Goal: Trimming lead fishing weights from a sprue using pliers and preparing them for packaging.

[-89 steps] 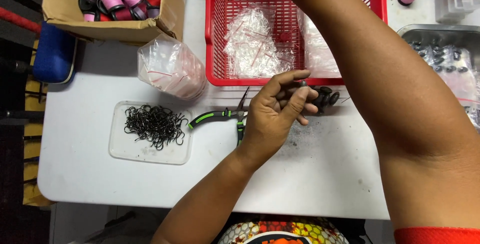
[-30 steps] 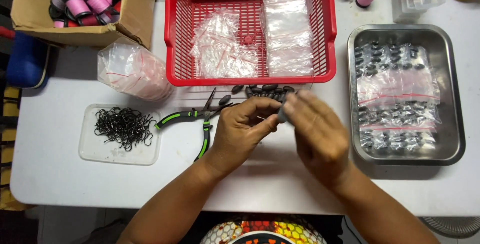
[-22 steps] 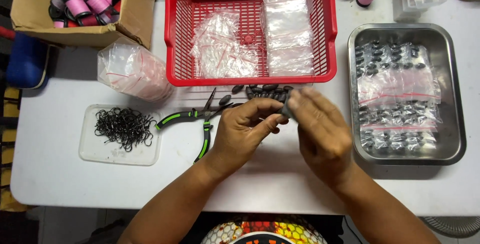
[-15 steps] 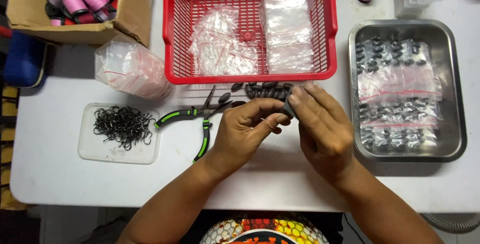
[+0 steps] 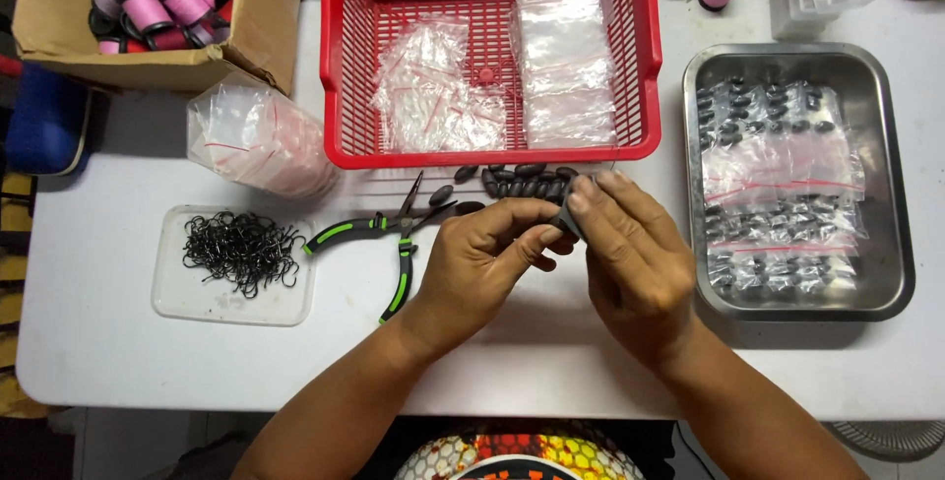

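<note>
Both hands meet over the white table, just near of the loose pile of dark oval weights. The left hand and right hand pinch one dark weight between their fingertips, seemingly threading it; next likely needs steady alignment. Its axis is mostly hidden

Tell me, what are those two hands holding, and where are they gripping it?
A small dark oval weight, pinched between the fingertips of the left hand and right hand. The fingers hide most of it, so the exact grip spot cannot be told.
</note>
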